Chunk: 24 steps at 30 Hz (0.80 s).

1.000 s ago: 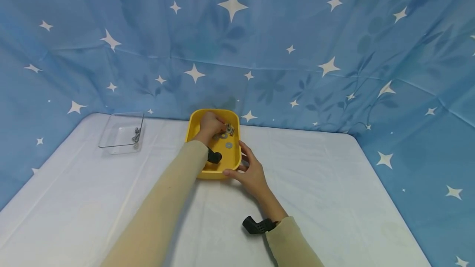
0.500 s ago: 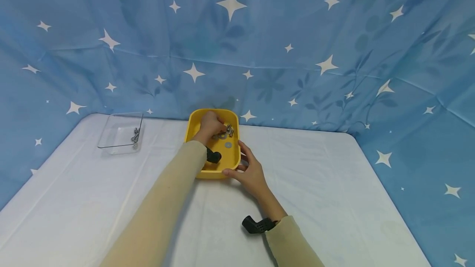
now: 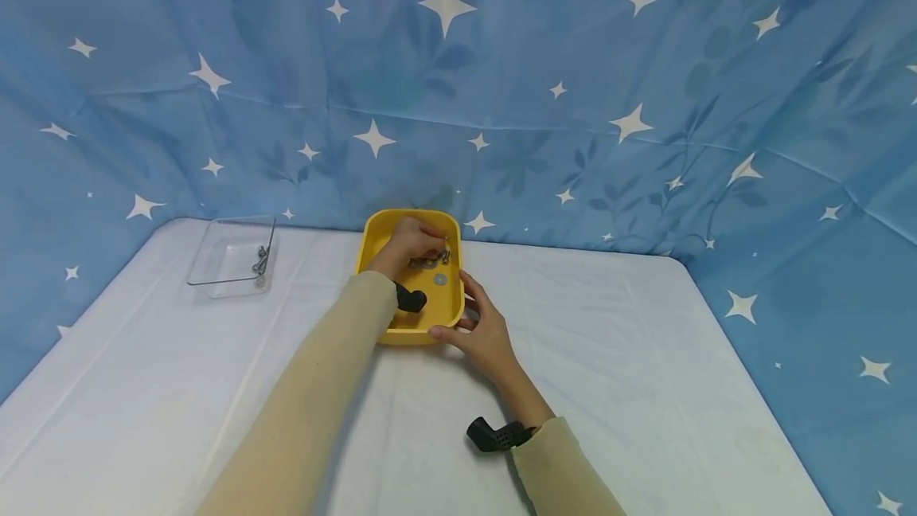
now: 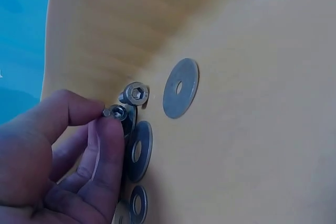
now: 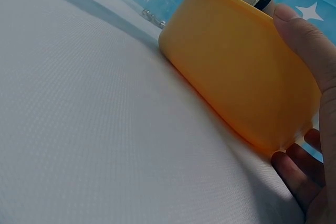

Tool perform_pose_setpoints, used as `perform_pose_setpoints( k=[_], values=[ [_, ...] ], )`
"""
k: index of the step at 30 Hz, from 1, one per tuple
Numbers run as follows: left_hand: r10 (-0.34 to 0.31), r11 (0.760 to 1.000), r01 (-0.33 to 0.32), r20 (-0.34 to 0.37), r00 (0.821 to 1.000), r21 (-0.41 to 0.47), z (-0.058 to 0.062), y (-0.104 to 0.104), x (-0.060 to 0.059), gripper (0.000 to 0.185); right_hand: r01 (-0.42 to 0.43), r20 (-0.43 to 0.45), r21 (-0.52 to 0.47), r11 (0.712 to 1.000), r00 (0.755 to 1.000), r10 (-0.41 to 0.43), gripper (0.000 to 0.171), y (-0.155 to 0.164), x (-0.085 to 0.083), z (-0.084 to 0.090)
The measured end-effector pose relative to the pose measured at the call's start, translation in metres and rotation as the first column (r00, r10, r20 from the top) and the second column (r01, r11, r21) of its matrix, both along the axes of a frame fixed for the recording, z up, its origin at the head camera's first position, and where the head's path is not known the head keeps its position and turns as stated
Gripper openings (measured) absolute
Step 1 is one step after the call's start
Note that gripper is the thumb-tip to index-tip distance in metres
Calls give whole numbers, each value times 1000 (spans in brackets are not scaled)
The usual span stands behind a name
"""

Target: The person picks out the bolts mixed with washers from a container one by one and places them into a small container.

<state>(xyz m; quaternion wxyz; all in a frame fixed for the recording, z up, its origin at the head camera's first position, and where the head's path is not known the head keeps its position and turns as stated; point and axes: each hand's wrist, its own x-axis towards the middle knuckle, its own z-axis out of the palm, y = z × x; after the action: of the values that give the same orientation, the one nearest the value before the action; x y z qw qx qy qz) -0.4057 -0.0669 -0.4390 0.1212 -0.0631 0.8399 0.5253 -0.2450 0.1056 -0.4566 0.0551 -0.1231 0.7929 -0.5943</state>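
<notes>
Inside a yellow plastic bin [image 3: 411, 317], my left hand [image 3: 410, 239] pinches a small metal screw [image 4: 106, 112] between thumb and index finger; much of the screw is hidden. Right beside the fingertips are a hex-socket bolt [image 4: 136, 94] and another socket head [image 4: 118, 112]. Several flat washers lie on the bin floor, among them a large washer [image 4: 181, 88] and a darker washer [image 4: 139, 151]. My right hand [image 3: 490, 341] grips the bin's near right corner, thumb at the rim and fingers against the outer wall.
A clear plastic box [image 3: 215, 285] holding several bolts [image 3: 261, 259] stands at the left back of the white-covered table [image 3: 602, 357]. A blue star-patterned curtain [image 3: 516, 46] hangs directly behind the table's far edge.
My left hand has shifted slightly right within the bin, over the pile of bolts, and covers more of it. The right hand stays at the bin's corner.
</notes>
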Motion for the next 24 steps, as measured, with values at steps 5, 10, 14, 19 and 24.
perform_pose_setpoints(
  k=[5, 10, 14, 19, 24],
  values=[
    [-20, 999, 20, 15, 1000, 28, -2, 1, -1, 16, -6, 11, -1, 1000, 1000, 6, 104, 1, 0, 1],
    [-27, 999, 26, 24, 999, 35, -2, 1, -3, 21, -9, 9, -4, 1000, 1000, 9, 105, 1, 0, 2],
    [-38, 998, 37, 17, 999, 43, -1, 0, -1, 23, -10, 7, -3, 1000, 1000, 10, 101, 1, 1, 3],
    [-41, 997, 41, -3, 999, 73, 3, -1, 4, 24, -16, 1, -7, 1000, 1000, 16, 100, 0, 1, 5],
    [-50, 988, 52, -19, 999, 142, 8, -1, 7, 28, -18, -6, -4, 1000, 1000, 18, 104, 1, 1, 6]
  ],
)
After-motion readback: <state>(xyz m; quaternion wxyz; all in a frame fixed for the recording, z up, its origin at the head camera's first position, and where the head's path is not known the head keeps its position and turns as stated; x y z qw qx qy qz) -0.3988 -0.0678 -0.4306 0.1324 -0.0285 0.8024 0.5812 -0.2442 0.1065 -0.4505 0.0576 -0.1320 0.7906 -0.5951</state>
